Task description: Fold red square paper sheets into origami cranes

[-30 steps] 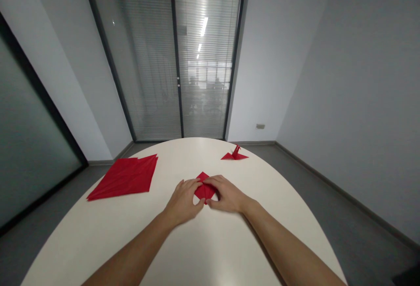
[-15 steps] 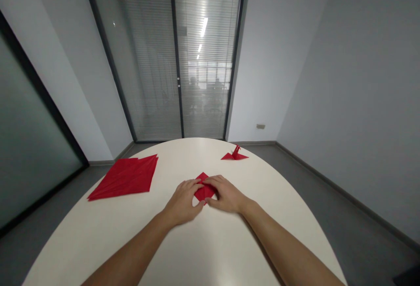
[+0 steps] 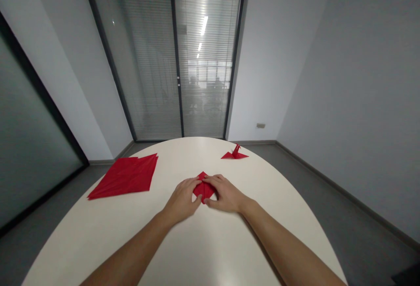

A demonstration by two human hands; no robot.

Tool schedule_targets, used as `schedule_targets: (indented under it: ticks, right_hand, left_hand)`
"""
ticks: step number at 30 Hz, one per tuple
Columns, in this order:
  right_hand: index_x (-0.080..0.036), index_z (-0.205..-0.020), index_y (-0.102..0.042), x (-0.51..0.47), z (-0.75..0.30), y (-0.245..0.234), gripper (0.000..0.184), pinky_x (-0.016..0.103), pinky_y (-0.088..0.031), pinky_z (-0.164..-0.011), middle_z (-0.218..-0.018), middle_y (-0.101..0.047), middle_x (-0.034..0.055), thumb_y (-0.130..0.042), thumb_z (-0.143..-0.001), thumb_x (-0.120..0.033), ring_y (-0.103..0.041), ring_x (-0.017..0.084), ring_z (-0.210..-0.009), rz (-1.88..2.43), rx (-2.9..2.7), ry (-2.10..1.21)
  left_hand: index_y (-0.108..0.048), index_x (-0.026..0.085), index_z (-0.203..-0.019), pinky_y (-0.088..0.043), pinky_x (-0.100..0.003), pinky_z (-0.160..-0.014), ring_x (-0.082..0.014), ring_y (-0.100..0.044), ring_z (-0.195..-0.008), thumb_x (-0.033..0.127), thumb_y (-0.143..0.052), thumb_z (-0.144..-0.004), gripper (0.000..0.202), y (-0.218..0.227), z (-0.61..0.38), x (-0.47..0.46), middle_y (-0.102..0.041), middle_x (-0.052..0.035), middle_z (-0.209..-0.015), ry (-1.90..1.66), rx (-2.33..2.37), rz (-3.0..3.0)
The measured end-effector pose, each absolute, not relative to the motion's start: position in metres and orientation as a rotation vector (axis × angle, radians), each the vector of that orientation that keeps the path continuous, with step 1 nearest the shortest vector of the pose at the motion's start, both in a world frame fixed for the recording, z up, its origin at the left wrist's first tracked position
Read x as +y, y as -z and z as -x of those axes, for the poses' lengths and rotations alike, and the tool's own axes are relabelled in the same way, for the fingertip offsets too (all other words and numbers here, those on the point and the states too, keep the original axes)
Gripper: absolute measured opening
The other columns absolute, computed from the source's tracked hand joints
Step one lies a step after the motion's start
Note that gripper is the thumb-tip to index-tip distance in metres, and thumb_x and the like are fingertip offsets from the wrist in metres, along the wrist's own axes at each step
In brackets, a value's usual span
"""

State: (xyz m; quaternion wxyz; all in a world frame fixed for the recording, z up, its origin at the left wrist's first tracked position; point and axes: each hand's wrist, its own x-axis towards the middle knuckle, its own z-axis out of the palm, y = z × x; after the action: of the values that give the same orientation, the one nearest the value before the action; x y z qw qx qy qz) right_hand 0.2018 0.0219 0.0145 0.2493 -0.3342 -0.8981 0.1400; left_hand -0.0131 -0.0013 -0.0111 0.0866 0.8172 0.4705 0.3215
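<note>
Over my feed, my left hand (image 3: 184, 199) and right hand (image 3: 227, 193) grasp the folded red paper (image 3: 204, 187) with fingers and thumbs on the white table (image 3: 183, 251), red sheets (image 3: 126, 176) to its left, 1 red crane (image 3: 234, 156) beyond, rightward

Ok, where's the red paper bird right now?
In the head view, the red paper bird sits right of centre near the far edge of the white table, beyond the right hand.

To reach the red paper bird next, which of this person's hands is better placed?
Likely the right hand: the red paper bird sits beyond it, while the left hand is farther away. Both touch the small folded paper.
</note>
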Motion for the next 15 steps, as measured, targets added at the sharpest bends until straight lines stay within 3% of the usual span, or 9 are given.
schedule_targets:
  ticks: [7,12,15]
  right_hand:
    - [-0.017,-0.138,-0.055,0.0232,-0.2029,-0.0132,0.069,0.047,-0.042,-0.104,-0.130,-0.064,0.0135,-0.076,-0.076,-0.038,-0.056,0.030,-0.115,0.877,-2.462,-0.381]
    - [-0.019,-0.139,-0.054,0.0234,-0.2039,-0.0143,0.054,0.046,-0.045,-0.100,-0.125,-0.066,0.0128,-0.065,-0.089,-0.036,-0.057,0.029,-0.112,0.896,-2.422,-0.430]
    - [-0.021,-0.144,-0.047,0.0239,-0.2042,-0.0136,0.055,0.046,-0.044,-0.101,-0.131,-0.064,0.0121,-0.061,-0.093,-0.032,-0.057,0.028,-0.113,0.875,-2.400,-0.439]
  left_hand:
    - [-0.062,0.019,-0.125,-0.046,-0.050,-0.107,-0.0293,-0.059,-0.120,0.020,-0.067,-0.078,0.047,0.0123,0.0137,-0.0018,-0.065,-0.0116,-0.130,-0.977,1.406,-2.430]
    - [-0.060,0.017,-0.129,-0.042,-0.051,-0.111,-0.0309,-0.055,-0.127,0.024,-0.065,-0.082,0.048,0.0136,0.0145,-0.0019,-0.060,-0.0139,-0.138,-0.944,1.402,-2.481]
    - [-0.057,0.018,-0.135,-0.041,-0.052,-0.112,-0.0316,-0.052,-0.131,0.026,-0.064,-0.084,0.052,0.0134,0.0148,-0.0016,-0.056,-0.0139,-0.144,-0.938,1.384,-2.501]
